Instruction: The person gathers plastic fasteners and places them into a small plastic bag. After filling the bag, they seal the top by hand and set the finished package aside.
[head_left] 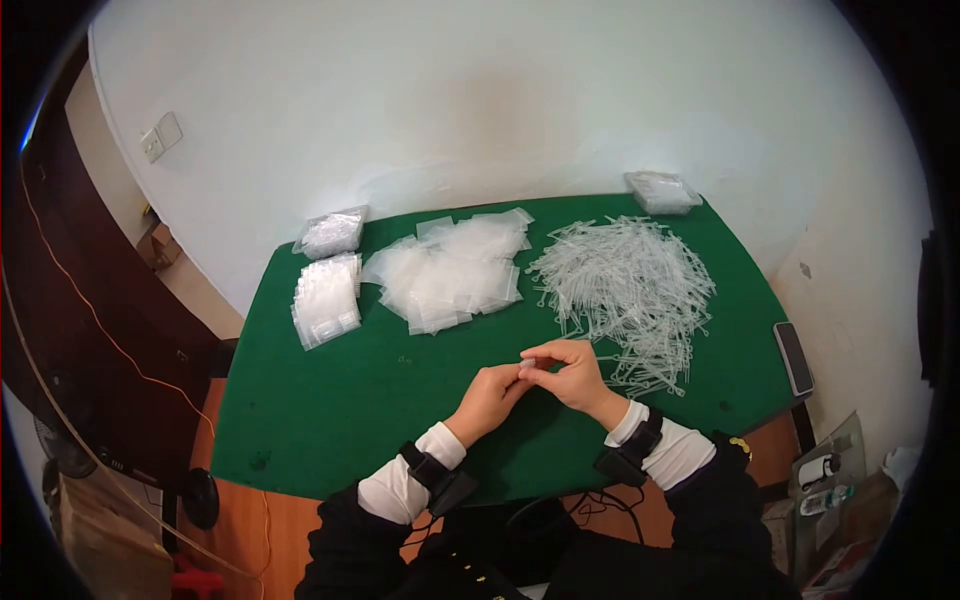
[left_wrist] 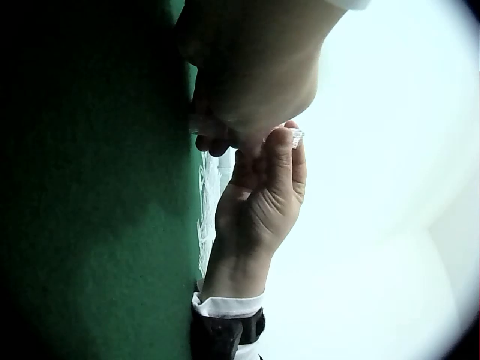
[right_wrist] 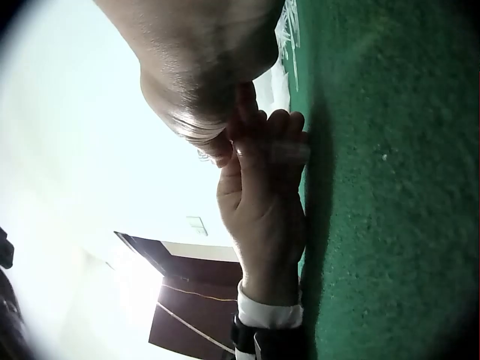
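Both hands meet near the tabletop's [head_left: 330, 400] front edge, left hand [head_left: 487, 398] and right hand [head_left: 570, 372] pinching one small clear piece [head_left: 528, 366].

Even indoor light, fisheye-dark corners, wrist views blown out by glare, close skin blurred

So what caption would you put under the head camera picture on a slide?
Both hands, left hand and right hand, pinch a small clear bag above a green table.
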